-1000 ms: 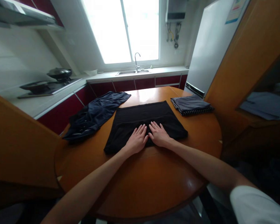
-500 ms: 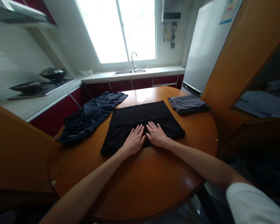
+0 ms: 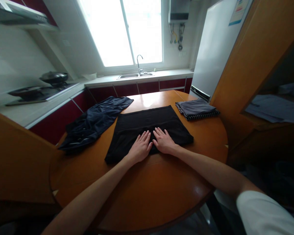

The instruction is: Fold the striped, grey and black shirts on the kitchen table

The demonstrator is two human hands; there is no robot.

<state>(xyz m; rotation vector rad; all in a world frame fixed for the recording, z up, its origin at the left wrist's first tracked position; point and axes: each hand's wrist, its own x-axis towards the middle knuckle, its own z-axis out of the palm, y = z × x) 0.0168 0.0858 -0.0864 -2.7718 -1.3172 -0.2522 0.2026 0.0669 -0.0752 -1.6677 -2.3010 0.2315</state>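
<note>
A black folded garment (image 3: 147,119) lies spread in the middle of the round wooden table (image 3: 147,192); its exact kind I cannot tell. On its near part my left hand (image 3: 140,147) rests flat, fingers stretched forward. Beside it my right hand (image 3: 163,141) also lies flat on the black cloth, with the two thumbs close together. Neither hand grips anything. To the left is a crumpled dark navy garment (image 3: 95,122). On the right side of the table sits a folded stack of grey and striped cloth (image 3: 197,108).
Beyond the table run a counter with a sink (image 3: 136,75) and a window. At left is a stove (image 3: 44,93) with two pans. A white fridge (image 3: 212,52) stands at the right, next to a wooden partition (image 3: 254,52). Papers or cloths lie on a shelf (image 3: 276,109).
The view has shifted very slightly. Both hands stay flat in the same place on the black garment, and the other clothes have not moved.
</note>
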